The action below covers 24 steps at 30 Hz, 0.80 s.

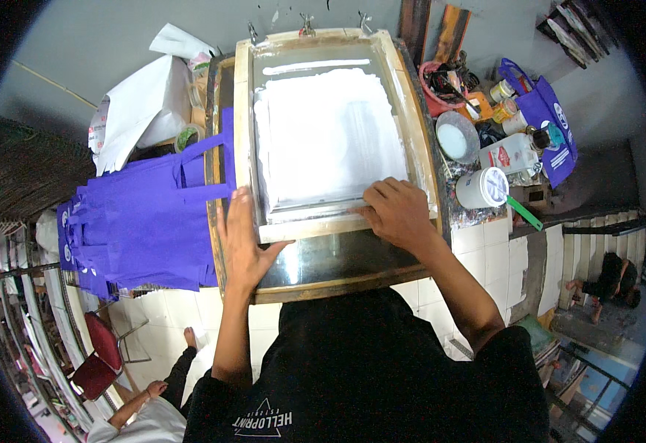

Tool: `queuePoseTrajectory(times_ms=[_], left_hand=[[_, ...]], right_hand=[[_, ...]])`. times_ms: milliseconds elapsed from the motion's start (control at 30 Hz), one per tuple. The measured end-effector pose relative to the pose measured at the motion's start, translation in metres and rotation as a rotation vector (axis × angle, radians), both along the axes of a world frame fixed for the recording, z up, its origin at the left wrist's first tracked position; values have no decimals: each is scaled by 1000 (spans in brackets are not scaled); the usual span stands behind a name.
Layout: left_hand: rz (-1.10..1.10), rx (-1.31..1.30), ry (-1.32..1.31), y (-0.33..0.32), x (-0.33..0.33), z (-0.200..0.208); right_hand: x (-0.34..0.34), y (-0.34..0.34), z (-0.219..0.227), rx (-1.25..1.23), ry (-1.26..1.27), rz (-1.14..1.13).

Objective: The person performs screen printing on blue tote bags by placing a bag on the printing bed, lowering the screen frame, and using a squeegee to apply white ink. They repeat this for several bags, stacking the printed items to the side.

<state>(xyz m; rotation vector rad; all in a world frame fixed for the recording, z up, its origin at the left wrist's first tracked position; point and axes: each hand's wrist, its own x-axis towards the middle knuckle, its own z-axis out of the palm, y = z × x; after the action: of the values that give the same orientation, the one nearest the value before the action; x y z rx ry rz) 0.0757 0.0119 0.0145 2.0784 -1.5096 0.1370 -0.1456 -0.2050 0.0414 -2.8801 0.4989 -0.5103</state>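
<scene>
In front of me, a wooden-framed printing screen [246, 133] lies over a dark glossy board [337, 258], fixed by clamps [306, 26] along its far edge. White ink [323, 133] covers much of its mesh, with a separate white streak near the far end. My left hand [243, 244] rests at the frame's near left corner, its fingers stretched and thumb spread. At the near right, my right hand [400, 214] is closed, its fingers curled down beside a thin greyish strip [312, 210] across the mesh. What those fingers hold is hidden.
Purple cloth bags [146, 221] lie piled left of the board, below white paper sheets [153, 103]. On the right stand a bowl of white liquid [456, 139], a white tub [478, 190], a green-handled tool [523, 213] and a white jug [511, 155]. Two other people are nearby.
</scene>
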Motion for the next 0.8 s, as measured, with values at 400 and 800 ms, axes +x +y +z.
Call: queuePoseTrajectory(times_ms=[400, 800], left_hand=[[151, -262, -17, -50, 15, 19], [234, -99, -550, -5, 71, 26]], right_hand=[[48, -55, 167, -447, -567, -8], [102, -74, 287, -87, -247, -435]])
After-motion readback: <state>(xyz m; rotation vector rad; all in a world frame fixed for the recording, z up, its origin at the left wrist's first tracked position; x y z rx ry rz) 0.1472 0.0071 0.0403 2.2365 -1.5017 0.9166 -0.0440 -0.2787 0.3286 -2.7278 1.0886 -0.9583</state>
